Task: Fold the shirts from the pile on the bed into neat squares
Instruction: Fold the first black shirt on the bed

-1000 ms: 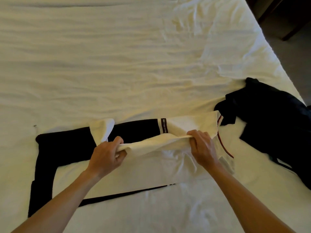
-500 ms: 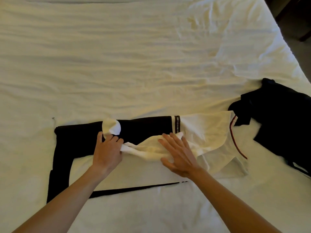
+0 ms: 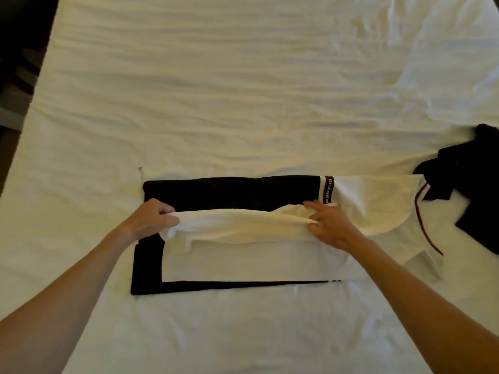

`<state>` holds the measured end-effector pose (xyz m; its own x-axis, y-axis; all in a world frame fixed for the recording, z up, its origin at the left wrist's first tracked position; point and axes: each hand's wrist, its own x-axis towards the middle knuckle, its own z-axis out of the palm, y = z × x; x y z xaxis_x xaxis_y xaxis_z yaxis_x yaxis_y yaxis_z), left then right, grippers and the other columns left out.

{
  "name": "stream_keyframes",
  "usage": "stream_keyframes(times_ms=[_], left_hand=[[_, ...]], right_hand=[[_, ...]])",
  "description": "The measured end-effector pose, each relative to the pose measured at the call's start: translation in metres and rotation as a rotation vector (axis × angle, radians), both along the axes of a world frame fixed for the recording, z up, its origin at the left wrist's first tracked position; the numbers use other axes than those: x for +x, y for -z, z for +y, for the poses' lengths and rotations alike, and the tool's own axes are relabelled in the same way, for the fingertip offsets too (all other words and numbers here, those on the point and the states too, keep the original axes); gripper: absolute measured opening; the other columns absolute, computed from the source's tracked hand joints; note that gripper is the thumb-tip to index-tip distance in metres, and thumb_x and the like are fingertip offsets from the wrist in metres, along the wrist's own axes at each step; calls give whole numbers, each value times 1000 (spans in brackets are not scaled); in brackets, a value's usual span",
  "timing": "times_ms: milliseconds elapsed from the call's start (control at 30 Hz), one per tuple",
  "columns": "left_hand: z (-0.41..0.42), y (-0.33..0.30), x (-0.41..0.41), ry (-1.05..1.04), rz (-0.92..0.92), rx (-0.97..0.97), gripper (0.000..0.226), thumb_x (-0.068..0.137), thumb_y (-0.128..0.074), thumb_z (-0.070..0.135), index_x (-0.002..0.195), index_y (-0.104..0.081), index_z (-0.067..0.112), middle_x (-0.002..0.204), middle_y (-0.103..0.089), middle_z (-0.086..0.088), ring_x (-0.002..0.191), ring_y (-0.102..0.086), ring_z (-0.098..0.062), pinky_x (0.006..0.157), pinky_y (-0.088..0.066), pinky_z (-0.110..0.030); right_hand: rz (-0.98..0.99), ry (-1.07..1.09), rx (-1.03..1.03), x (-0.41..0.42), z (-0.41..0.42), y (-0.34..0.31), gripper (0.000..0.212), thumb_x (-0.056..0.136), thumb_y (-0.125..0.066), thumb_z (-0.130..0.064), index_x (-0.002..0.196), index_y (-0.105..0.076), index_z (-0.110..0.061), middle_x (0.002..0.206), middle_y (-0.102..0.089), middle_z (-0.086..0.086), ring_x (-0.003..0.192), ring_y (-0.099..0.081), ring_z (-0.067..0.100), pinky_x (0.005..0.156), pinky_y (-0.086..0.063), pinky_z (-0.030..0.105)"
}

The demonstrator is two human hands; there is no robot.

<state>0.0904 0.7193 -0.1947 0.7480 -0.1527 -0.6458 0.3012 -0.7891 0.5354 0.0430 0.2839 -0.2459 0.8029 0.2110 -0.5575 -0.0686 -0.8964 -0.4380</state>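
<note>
A black-and-white shirt [image 3: 232, 193] lies flat across the bed in front of me, with a white panel in its middle and a black border on three sides. A long white sleeve [image 3: 243, 222] is stretched sideways over it. My left hand [image 3: 151, 218] pinches the sleeve's left end. My right hand [image 3: 330, 225] grips the sleeve's bunched fabric near the shoulder, beside a striped band with lettering. A thin dark red trim [image 3: 426, 225] curves along the shirt's right edge.
A crumpled pile of dark shirts [image 3: 469, 184] lies at the right edge of the bed. The white bedsheet [image 3: 216, 90] stretches wrinkled beyond the shirt. The bed's left edge meets a dark floor [image 3: 16, 63] at the top left.
My left hand has drawn the sleeve end out to the left, so the sleeve now lies stretched long. My right hand went from resting flat to gripping the fabric.
</note>
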Motion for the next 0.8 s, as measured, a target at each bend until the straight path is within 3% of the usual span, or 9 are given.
stream_keyframes(times_ms=[67, 133, 200, 267, 333, 467, 633, 733, 800], left_hand=[[5, -1, -5, -188, 37, -75, 29, 64, -58, 27, 52, -38, 11, 54, -27, -6, 47, -25, -15, 57, -20, -31], [5, 7, -12, -343, -17, -52, 30, 66, -61, 28, 51, -41, 12, 53, -32, -6, 49, -32, -17, 56, -24, -32], [1, 23, -23, -437, -191, 119, 26, 76, -70, 31, 64, -59, 11, 62, -52, -6, 60, -51, -23, 59, -37, -33], [-5, 32, -33, -518, -336, 271, 24, 81, -72, 33, 97, -66, 15, 96, -62, -4, 88, -60, -25, 77, -50, -39], [-6, 39, -36, -558, -393, 333, 44, 86, -68, 34, 125, -58, 17, 123, -54, -7, 112, -53, -29, 95, -47, -48], [0, 49, -31, -460, -401, 305, 59, 93, -60, 32, 145, -38, 17, 146, -38, -10, 130, -42, -32, 103, -39, -51], [9, 57, -12, -400, -334, 329, 69, 96, -56, 36, 153, -23, 15, 152, -33, -12, 136, -33, -36, 104, -34, -54], [21, 59, 6, -481, -234, 313, 67, 92, -59, 45, 147, -35, 14, 142, -45, -11, 132, -41, -35, 105, -39, -56], [30, 57, 17, -541, -131, 209, 63, 89, -62, 52, 138, -46, 16, 133, -55, -8, 124, -51, -32, 103, -44, -53]], right_hand=[[18, 155, 30, 9, 3, -11, 40, 90, -52, -21, 127, -67, -13, 141, -57, 4, 123, -55, 29, 106, -42, 41], [6, 274, -7, 13, 14, -18, 43, 89, -51, -13, 131, -63, -17, 131, -63, 9, 114, -58, 31, 100, -46, 42], [-157, 249, -192, 8, 36, -22, 44, 82, -55, -7, 124, -64, -18, 136, -58, 6, 123, -53, 31, 107, -35, 52], [-392, 193, -256, -4, 65, -20, 56, 70, -62, -6, 125, -58, -17, 149, -43, 7, 142, -34, 32, 111, -16, 67], [-524, 103, -143, -21, 102, -11, 66, 70, -62, -20, 135, -50, -17, 159, -29, 8, 150, -18, 30, 114, -7, 69], [-479, 29, -50, -50, 173, 18, 70, 92, -35, -44, 156, -26, -17, 167, -6, 5, 153, 0, 26, 117, -2, 67], [-375, 148, -135, -59, 253, 47, 79, 96, -26, -56, 159, -9, -11, 167, 3, 6, 153, 7, 28, 114, 8, 68], [-418, -130, 81, -66, 291, 35, 85, 95, -30, -66, 159, -4, -17, 165, 15, 1, 151, 20, 20, 116, 9, 64], [-437, -307, 143, -80, 308, 30, 94, 87, -44, -70, 159, -10, -19, 166, 15, 1, 151, 20, 21, 118, 5, 62]])
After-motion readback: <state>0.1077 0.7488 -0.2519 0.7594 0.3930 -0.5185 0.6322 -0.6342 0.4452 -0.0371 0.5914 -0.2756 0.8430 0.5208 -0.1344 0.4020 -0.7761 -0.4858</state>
